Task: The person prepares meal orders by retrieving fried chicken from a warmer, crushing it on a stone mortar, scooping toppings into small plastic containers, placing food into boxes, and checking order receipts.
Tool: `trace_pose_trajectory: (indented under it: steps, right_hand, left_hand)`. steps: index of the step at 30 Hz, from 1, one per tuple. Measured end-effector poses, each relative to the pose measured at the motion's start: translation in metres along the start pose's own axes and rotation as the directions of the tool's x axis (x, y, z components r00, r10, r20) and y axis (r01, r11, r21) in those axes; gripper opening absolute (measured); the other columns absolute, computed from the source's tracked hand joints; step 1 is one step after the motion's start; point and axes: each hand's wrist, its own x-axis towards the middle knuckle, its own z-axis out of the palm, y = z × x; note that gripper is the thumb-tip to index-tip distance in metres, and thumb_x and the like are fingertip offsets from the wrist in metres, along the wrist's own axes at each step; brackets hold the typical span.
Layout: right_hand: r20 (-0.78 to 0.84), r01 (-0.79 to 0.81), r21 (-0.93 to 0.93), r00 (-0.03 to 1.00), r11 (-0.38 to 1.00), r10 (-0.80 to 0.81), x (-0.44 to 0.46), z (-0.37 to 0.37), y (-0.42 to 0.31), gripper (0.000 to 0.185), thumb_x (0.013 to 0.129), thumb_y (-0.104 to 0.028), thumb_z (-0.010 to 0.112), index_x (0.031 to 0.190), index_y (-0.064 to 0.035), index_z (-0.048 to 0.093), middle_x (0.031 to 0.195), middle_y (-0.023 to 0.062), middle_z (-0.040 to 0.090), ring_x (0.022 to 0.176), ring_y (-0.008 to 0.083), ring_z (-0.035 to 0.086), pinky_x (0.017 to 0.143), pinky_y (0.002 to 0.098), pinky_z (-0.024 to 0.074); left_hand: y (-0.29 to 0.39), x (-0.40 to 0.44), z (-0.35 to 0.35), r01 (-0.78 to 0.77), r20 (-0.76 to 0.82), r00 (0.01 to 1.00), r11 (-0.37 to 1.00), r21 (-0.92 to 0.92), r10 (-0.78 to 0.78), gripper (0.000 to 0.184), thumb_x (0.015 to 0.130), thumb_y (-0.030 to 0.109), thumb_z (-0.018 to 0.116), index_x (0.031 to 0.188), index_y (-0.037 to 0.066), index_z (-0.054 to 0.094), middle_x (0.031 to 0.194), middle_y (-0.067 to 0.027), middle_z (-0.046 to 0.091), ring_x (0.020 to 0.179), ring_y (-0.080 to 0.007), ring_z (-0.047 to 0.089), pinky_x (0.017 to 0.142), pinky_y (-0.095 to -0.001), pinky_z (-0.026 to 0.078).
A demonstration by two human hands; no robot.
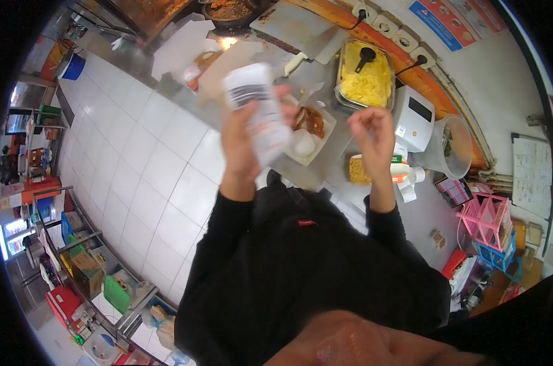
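Note:
In my left hand [243,137] is a white printed packet [258,113], blurred by motion, with fingers wrapped round it above the counter's edge. My right hand [377,131] is raised over the counter, its thumb and fingertips close together; whether anything small is between them is hidden. Between the hands lies an open paper food box [328,127] with reddish-brown food [310,122] and a white round item [304,145]. Beyond my right hand stands a clear tub of yellow food [365,79] with a black scoop [366,57] in it.
A white printer [413,119] and a clear bucket [450,146] stand at the right, near a pink basket [487,221]. At the back are a metal tray [291,27] and a dark pan [230,11]. Open cartons [182,49] lie left of the packet.

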Motion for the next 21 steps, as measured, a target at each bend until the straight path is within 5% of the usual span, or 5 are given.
trace_pose_trajectory:
  steps: [4,8,11,14,21]
  right_hand:
    - [-0.038,-0.304,-0.33,0.95,0.894,0.309,0.02,-0.013,0.118,0.021,0.089,-0.015,0.061,0.106,-0.0044,0.057,0.099,0.0073,0.063,0.09,0.0157,0.06,0.08,0.0289,0.0464]
    - [0.065,-0.143,-0.612,0.971,0.778,0.23,0.016,0.011,0.157,0.024,0.088,-0.016,0.06,0.109,-0.0052,0.06,0.103,0.0122,0.065,0.09,0.0276,0.063,0.083,0.0364,0.0484]
    - [0.188,0.102,-0.695,0.981,0.711,0.043,0.03,0.035,0.192,0.027,0.088,-0.021,0.058,0.111,-0.0069,0.059,0.103,0.0173,0.064,0.09,0.0354,0.063,0.081,0.0432,0.0491]
    - [0.266,-0.06,-0.74,0.889,0.67,0.373,0.038,0.049,0.216,0.028,0.089,-0.023,0.056,0.113,-0.0082,0.059,0.102,0.0209,0.064,0.089,0.0382,0.062,0.078,0.0469,0.0492]
    - [0.206,-0.048,-0.839,0.894,0.542,0.399,0.007,0.043,0.225,0.025,0.091,-0.02,0.05,0.112,-0.0093,0.059,0.093,0.0206,0.066,0.085,0.0401,0.063,0.071,0.0509,0.049]
  left_hand:
    - [0.011,-0.025,-0.089,-0.162,-0.431,0.891,0.987,-0.007,0.143,0.026,0.089,0.016,0.049,0.108,-0.001,0.054,0.093,-0.0091,0.061,0.082,-0.0179,0.06,0.07,-0.0299,0.049]
    - [-0.065,-0.061,-0.199,0.261,-0.797,0.604,0.952,0.159,-0.032,0.024,0.09,0.019,0.055,0.107,0.002,0.054,0.084,-0.0084,0.06,0.072,-0.0176,0.06,0.06,-0.0298,0.05]
    - [-0.101,-0.039,-0.199,0.44,-0.748,0.66,0.77,0.462,0.071,0.035,0.088,0.021,0.061,0.113,-0.001,0.051,0.093,-0.0109,0.061,0.081,-0.0218,0.062,0.066,-0.032,0.05]
    - [-0.148,-0.019,-0.242,0.367,-0.611,0.689,0.54,0.758,0.389,0.063,0.086,0.028,0.063,0.129,-0.011,0.039,0.116,-0.0225,0.053,0.106,-0.0339,0.054,0.091,-0.0428,0.043]
    - [-0.127,-0.016,-0.259,0.446,-0.498,0.806,0.225,0.867,0.32,0.056,0.086,0.014,0.052,0.131,-0.015,0.034,0.122,-0.0349,0.043,0.113,-0.0473,0.043,0.098,-0.0469,0.035]
